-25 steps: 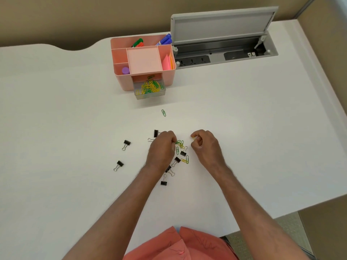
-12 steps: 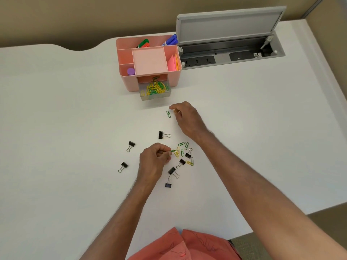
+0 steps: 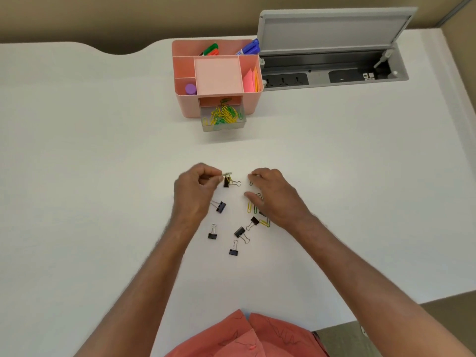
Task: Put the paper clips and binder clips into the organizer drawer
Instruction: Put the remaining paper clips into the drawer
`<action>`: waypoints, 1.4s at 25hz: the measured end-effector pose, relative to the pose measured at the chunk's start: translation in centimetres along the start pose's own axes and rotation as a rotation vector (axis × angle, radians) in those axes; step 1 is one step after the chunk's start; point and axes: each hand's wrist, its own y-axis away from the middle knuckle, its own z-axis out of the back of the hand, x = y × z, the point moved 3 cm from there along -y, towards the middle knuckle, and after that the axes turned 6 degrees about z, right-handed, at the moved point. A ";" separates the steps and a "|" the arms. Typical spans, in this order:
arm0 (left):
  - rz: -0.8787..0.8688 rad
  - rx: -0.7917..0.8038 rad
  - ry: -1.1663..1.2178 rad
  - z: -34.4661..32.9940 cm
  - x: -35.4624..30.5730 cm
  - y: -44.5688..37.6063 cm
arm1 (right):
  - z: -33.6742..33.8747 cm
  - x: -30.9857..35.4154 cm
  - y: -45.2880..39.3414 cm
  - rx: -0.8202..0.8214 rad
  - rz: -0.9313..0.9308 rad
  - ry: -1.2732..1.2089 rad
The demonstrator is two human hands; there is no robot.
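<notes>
- Pinching paper clips (image 3: 227, 174) between curled fingers, the left hand (image 3: 195, 191) is held at 9 o'clock of a binder clip (image 3: 226, 182).
- Whether the right hand (image 3: 273, 195) is gripping anything cannot be told; loose clips (image 3: 251, 206) are partly covered by it.
- At 12 o'clock, the organizer drawer (image 3: 223, 117) is seen pulled out, filled with clips.
- Four further binder clips (image 3: 239, 231) are scattered at 6 o'clock on the table (image 3: 103, 176).

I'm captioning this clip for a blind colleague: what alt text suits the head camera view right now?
Two bare hands work over scattered clips on a white desk: the left hand pinches paper clips beside a black binder clip, the right hand covers loose paper clips. Beyond, a pink organizer's open drawer holds yellow and green paper clips.
</notes>
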 end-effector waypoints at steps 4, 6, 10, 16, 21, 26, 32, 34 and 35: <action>-0.160 -0.103 -0.080 1.0 -4.5 -3.4 | -1.6 1.1 2.2 -0.071 -0.062 -0.007; -0.236 -0.180 -0.138 1.0 -7.0 -5.2 | -2.5 1.5 2.3 -0.138 -0.098 -0.030; -0.261 -0.260 -0.366 -0.2 -10.0 -8.6 | -3.0 2.0 2.2 -0.183 -0.166 -0.092; -0.348 -0.240 -0.531 -1.2 -9.5 -9.0 | -2.5 2.3 1.5 -0.163 -0.136 -0.010; -0.448 -0.180 -0.392 -2.0 -5.0 -3.1 | -1.1 0.8 0.2 -0.030 -0.128 -0.082; -0.327 0.177 -0.441 -5.7 2.6 4.0 | 2.7 -2.2 -1.0 -0.032 -0.458 -0.845; -0.234 0.208 -0.510 -7.7 4.2 5.2 | 9.9 0.4 -5.7 -0.362 -0.272 -1.024; -0.214 0.214 -0.583 -8.3 3.5 4.4 | 11.6 1.8 -8.6 -0.452 -0.181 -0.835; -0.208 0.227 -0.636 -8.6 3.1 4.1 | 11.9 2.4 -10.1 -0.471 -0.140 -0.704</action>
